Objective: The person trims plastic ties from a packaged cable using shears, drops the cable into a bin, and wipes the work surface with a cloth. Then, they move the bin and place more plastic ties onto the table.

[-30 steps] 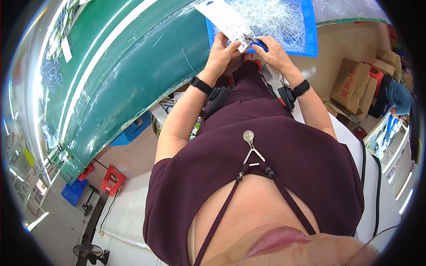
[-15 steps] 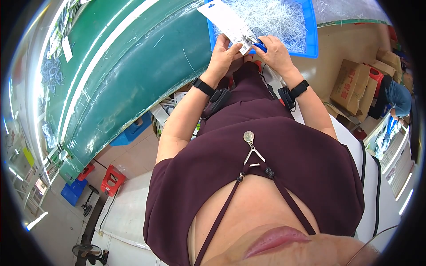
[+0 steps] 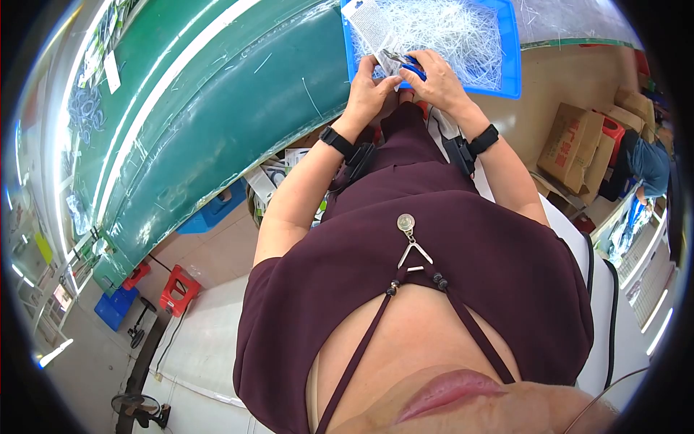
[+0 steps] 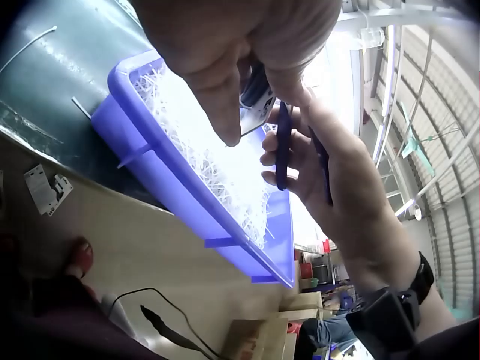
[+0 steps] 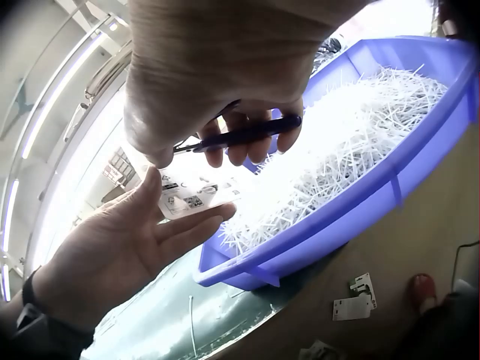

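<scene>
My left hand (image 3: 367,95) holds the lower end of a flat white printed card (image 3: 370,27), thumb on one side and fingers behind. The card has a hang hole at its far end and lines of small print. My right hand (image 3: 442,85) grips blue-handled pliers (image 3: 413,71), whose metal jaws lie over the card near my left fingertips. In the right wrist view, the pliers' handle (image 5: 251,133) runs under my curled fingers, and printed symbols show on the card (image 5: 187,196). In the left wrist view, my left fingers partly hide the pliers' tip.
Below the card stands a blue bin (image 3: 510,61) heaped with thin white strips (image 3: 452,36). A green-topped table (image 3: 231,116) spreads to the left, with a few loose strips. Cardboard boxes (image 3: 571,148) and another person (image 3: 648,166) are at the right. A red stool (image 3: 178,291) stands lower left.
The card has shifted right and swung more upright, and its face now shows dense grey print. Both hands have moved slightly with it. The pliers stay in my right hand.
</scene>
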The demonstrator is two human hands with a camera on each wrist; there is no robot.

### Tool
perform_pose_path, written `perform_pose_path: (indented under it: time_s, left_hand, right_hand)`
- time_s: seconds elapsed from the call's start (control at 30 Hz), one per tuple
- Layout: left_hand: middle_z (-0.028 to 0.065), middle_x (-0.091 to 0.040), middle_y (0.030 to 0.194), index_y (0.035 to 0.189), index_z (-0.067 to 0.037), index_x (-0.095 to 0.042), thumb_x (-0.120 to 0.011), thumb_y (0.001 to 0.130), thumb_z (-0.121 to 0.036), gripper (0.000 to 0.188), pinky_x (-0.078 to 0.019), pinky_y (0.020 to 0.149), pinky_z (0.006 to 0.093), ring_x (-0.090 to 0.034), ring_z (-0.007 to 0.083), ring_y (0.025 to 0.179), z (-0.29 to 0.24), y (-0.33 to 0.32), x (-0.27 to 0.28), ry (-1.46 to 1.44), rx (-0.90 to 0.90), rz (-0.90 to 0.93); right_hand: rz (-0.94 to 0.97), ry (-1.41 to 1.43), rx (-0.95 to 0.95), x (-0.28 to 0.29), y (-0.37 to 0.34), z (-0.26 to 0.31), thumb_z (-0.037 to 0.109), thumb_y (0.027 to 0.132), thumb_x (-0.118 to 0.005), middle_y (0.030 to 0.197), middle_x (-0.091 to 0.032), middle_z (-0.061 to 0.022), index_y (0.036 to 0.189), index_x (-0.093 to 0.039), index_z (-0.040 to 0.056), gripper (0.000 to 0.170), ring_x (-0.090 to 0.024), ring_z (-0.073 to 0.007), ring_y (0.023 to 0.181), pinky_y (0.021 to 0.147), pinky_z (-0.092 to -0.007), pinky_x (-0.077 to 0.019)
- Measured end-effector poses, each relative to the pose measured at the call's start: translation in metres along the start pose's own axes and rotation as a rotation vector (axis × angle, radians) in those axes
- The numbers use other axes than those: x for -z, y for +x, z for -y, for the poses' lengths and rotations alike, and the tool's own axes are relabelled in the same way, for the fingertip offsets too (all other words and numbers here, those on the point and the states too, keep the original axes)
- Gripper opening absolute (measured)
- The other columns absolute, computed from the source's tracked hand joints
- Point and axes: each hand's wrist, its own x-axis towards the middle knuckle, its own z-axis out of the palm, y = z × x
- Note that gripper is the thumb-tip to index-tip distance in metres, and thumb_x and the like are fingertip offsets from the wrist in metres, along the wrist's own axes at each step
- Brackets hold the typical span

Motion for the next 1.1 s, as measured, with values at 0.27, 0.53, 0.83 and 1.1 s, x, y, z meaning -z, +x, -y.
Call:
perform_pose_path:
  time_s: [0.27,0.53,0.83,1.1]
  left_hand:
    - [0.0164,-0.059,0.108,0.116,0.004,-0.047,-0.072,0.077,-0.017,0.051,-0.0439,0.087,0.0324,-0.056,0.0219,0.103,0.016,0.005,0.002,-0.029,-0.043,-0.030]
    - [0.0181,-0.059,0.110,0.115,0.004,-0.048,-0.070,0.078,-0.018,0.048,-0.0439,0.089,0.0330,-0.056,0.0238,0.105,0.012,0.002,-0.002,-0.096,-0.031,0.049]
    - [0.0180,-0.060,0.110,0.115,0.004,-0.051,-0.065,0.082,-0.013,0.041,-0.0462,0.087,0.0341,-0.059,0.0264,0.102,0.032,0.008,-0.001,-0.130,0.099,0.075]
    - [0.0104,-0.057,0.089,0.121,-0.004,-0.052,-0.054,0.090,-0.015,0.033,-0.0445,0.061,0.0258,-0.056,0.0165,0.077,-0.001,-0.010,0.055,-0.974,0.271,-0.002]
  right_hand:
    - [-0.016,0.033,-0.020,-0.002,-0.004,-0.002,0.032,0.085,-0.061,0.100,-0.058,-0.0159,0.109,-0.056,0.0001,0.040,-0.057,-0.0320,0.092,0.081,-0.0391,-0.0453]
    - [-0.078,-0.079,0.065,-0.001,0.002,0.002,0.031,0.083,-0.063,0.093,-0.060,-0.0146,0.103,-0.059,0.0004,0.037,-0.058,-0.0329,0.087,0.078,-0.0389,-0.0468]
    - [-0.026,0.016,0.009,-0.022,0.000,-0.022,0.031,0.085,-0.062,0.080,-0.061,-0.0135,0.100,-0.060,0.0020,0.033,-0.059,-0.0315,0.073,0.066,-0.0369,-0.0479]
    - [0.013,0.884,-0.382,-0.002,0.017,-0.056,0.039,0.094,-0.051,0.073,-0.054,0.0011,0.101,-0.061,0.0036,0.037,-0.052,-0.0076,0.064,0.057,-0.0228,-0.0418]
